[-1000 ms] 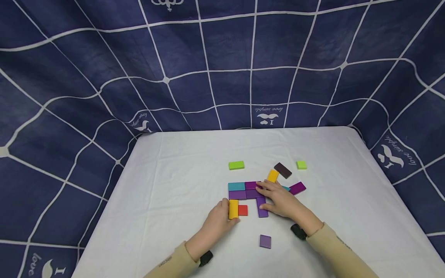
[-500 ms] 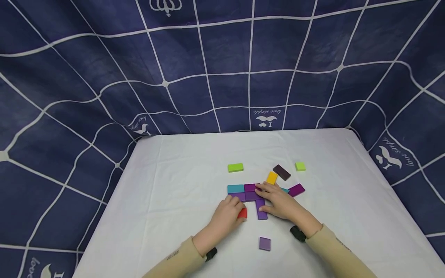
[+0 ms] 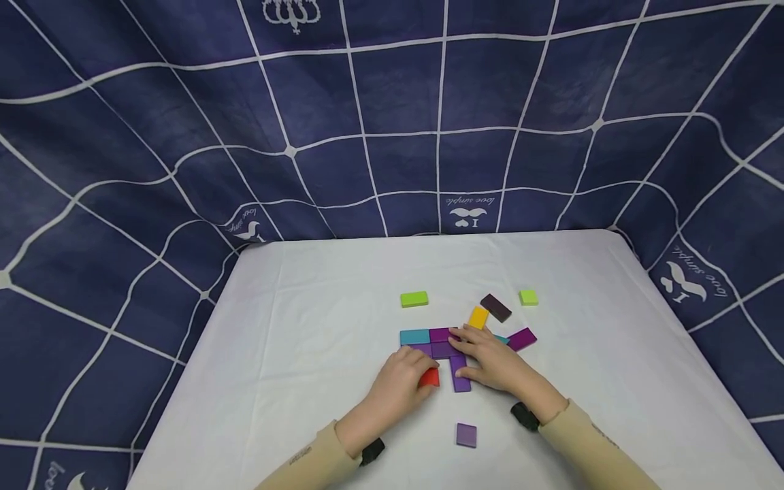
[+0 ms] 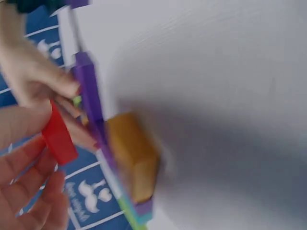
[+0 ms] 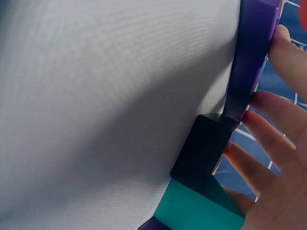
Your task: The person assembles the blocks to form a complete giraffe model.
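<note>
- Head view: the left hand (image 3: 395, 388) pinches the red block (image 3: 432, 378), so its grip is clamped on that block.
- Part of the red block hides behind the fingers, and I cannot tell if it touches the desk (image 3: 306, 299).
- The right hand (image 3: 493, 355) has its grip apart. Its fingers touch the joined blocks, and its thumb is on the long purple block (image 3: 461, 376).
- Left of that hand, the blue block (image 3: 414, 337) sits next to the dark pink block (image 3: 440, 335). Purple blocks lie just below them, and the left hand covers some of one.
- The teal block (image 3: 502, 339) is mostly hidden under the right hand. It points to the plum block (image 3: 522, 339).
- Left wrist view shows a blurry yellow block (image 4: 134, 155), close to the purple row. I cannot tell if they touch.
- Right wrist view has one block in shade (image 5: 201, 151), so dark that its colour is hard to tell. A bit of red is cut off at the top corner.
- Farther back are a small yellow block (image 3: 478, 317), a brown block (image 3: 496, 307) and two green blocks (image 3: 414, 299).
- Nearest the person is a pale purple block (image 3: 466, 435).
</note>
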Demonstrator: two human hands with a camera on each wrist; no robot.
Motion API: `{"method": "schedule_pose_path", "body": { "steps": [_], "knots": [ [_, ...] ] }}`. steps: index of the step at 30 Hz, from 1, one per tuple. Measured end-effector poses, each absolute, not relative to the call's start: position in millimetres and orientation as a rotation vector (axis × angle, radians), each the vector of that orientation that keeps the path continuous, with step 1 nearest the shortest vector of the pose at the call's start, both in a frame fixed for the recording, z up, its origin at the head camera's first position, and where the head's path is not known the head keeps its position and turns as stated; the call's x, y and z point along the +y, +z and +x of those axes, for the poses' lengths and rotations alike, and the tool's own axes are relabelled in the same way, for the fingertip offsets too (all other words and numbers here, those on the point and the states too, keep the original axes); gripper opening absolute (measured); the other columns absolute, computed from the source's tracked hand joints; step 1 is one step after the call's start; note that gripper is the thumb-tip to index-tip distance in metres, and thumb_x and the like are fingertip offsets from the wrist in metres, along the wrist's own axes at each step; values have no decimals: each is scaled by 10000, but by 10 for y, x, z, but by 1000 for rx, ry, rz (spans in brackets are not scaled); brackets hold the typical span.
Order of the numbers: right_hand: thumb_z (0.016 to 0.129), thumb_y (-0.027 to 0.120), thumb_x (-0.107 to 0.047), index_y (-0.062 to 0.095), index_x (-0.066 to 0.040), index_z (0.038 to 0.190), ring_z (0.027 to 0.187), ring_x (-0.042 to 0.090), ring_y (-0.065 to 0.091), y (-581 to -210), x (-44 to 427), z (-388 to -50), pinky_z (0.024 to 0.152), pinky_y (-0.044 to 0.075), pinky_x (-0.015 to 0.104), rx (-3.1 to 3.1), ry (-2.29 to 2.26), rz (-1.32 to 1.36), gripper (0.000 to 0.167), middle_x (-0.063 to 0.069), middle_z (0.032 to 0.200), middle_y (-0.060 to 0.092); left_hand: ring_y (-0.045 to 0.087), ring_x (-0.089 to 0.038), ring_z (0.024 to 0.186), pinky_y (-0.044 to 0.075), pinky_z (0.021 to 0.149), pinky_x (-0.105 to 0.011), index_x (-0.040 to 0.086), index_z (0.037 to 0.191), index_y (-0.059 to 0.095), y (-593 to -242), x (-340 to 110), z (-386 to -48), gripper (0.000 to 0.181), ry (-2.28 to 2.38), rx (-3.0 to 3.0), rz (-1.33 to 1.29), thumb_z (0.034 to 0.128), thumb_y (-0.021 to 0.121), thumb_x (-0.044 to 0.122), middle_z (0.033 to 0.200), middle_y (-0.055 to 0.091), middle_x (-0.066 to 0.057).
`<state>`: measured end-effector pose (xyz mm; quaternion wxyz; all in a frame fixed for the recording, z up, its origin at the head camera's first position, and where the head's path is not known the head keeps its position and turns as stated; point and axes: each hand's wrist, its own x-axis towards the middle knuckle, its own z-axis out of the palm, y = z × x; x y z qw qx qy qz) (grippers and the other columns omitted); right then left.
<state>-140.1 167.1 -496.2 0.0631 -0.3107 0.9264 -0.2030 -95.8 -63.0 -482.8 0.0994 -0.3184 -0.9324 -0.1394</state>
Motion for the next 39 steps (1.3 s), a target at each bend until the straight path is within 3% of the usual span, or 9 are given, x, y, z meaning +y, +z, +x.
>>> {"method": "schedule_pose_path", "body": {
  "steps": [5, 13, 25, 29, 39],
  "knots": [
    [861, 752, -326, 565, -20, 1374, 1402, 416, 396, -5003, 1650, -1346, 1154, 271, 622, 2787, -612, -944, 626, 123, 1501, 478, 587, -92, 882, 521, 773, -203, 155, 1012, 733, -4702, -832, -741, 252, -572, -2857, -994, 786, 830, 208, 961, 684, 59],
    [867, 746, -321, 564, -15, 1374, 1394, 421, 404, -5010, 1632, -1284, 1147, 271, 633, 2767, -596, -973, 619, 140, 1499, 475, 532, -30, 808, 510, 749, -158, 136, 977, 720, -4811, -1108, -478, 291, -670, -3009, -1045, 735, 870, 198, 939, 666, 80],
    [868, 745, -331, 561, -21, 1379, 1400, 415, 398, -4977, 1643, -1333, 1149, 273, 629, 2785, -590, -955, 625, 125, 1507, 470, 469, -50, 730, 436, 599, -106, 150, 958, 712, -4977, -1023, -526, 368, -204, -2760, -1160, 722, 854, 393, 909, 612, 62],
    [863, 750, -335, 560, -23, 1380, 1402, 413, 397, -4954, 1648, -1350, 1151, 278, 620, 2790, -595, -951, 632, 122, 1509, 468, 434, -44, 696, 405, 564, -104, 154, 945, 700, -4965, -1012, -578, 355, -222, -2805, -1088, 711, 874, 357, 875, 591, 76],
    [863, 750, -324, 563, -20, 1376, 1403, 411, 395, -4945, 1663, -1390, 1152, 268, 627, 2809, -602, -950, 625, 127, 1507, 470, 430, -22, 703, 447, 616, -112, 98, 960, 666, -4955, -996, -721, 397, -496, -2940, -989, 702, 886, 307, 870, 548, 53]
  ]
}}
